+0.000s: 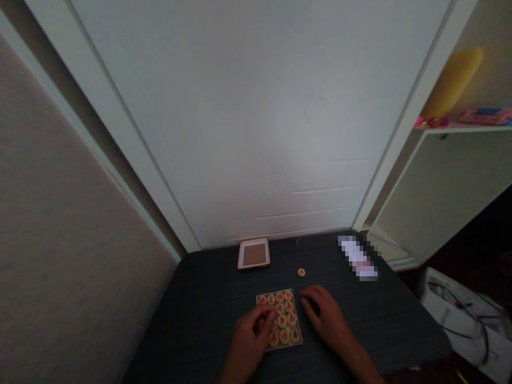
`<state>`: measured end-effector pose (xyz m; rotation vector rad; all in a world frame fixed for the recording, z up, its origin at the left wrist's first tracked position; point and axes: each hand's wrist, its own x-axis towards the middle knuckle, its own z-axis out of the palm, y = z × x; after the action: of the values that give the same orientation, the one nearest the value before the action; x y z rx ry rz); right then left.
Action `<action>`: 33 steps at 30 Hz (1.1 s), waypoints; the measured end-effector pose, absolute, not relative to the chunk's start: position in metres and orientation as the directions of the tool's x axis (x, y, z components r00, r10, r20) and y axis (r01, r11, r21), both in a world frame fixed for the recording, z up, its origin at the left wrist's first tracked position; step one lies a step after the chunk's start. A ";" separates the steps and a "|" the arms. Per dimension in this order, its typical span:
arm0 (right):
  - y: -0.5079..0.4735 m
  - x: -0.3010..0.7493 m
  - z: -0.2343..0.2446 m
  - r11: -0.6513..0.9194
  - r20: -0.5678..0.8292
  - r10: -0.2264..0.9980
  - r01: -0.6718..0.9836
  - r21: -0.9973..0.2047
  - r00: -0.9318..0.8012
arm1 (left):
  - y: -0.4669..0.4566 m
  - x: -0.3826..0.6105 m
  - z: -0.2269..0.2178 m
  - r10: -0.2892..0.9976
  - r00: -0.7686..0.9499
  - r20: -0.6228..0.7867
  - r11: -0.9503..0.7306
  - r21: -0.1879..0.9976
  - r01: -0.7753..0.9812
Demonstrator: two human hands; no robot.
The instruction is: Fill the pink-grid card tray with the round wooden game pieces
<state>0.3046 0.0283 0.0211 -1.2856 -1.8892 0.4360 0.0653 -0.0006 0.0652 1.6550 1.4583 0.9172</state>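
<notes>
A shallow square tray (pixel 300 329) on the dark table holds rows of round wooden Chinese chess pieces (pixel 282 320) with red characters. One piece (pixel 295 335) at its near right corner has a darker character. My left hand (pixel 248 332) reaches over the tray's left side, covering some pieces. Its thumb and forefinger are brought together just above them; whatever sits between the tips is too small to make out. To the right of the tray, my right hand (pixel 326 314) rests with thumb and fingers apart, holding nothing visible. A single loose chess piece (pixel 301 272) lies beyond the tray.
Near the table's back edge lies a pinkish box lid (pixel 254 254) with a brown inside. A blurred-out white item (pixel 358 258) is at the back right. A white panel (pixel 272 133) rises behind the table (pixel 192 309). White containers with cables (pixel 464 320) stand at right.
</notes>
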 end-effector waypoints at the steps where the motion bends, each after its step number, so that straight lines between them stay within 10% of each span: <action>1: 0.035 0.306 0.020 0.413 0.417 0.896 0.629 -0.659 -0.151 | 0.000 0.066 0.066 0.994 0.100 0.052 -0.093 0.879 0.467; 33: -0.001 0.273 0.055 0.556 0.476 0.830 0.357 -0.751 -0.290 | 0.006 0.093 0.070 0.988 0.150 0.020 -0.051 0.976 0.211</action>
<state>0.2731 -0.0006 0.0555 -0.9672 -1.8767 0.6506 0.0930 0.0056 0.0696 1.4589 1.2339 1.0142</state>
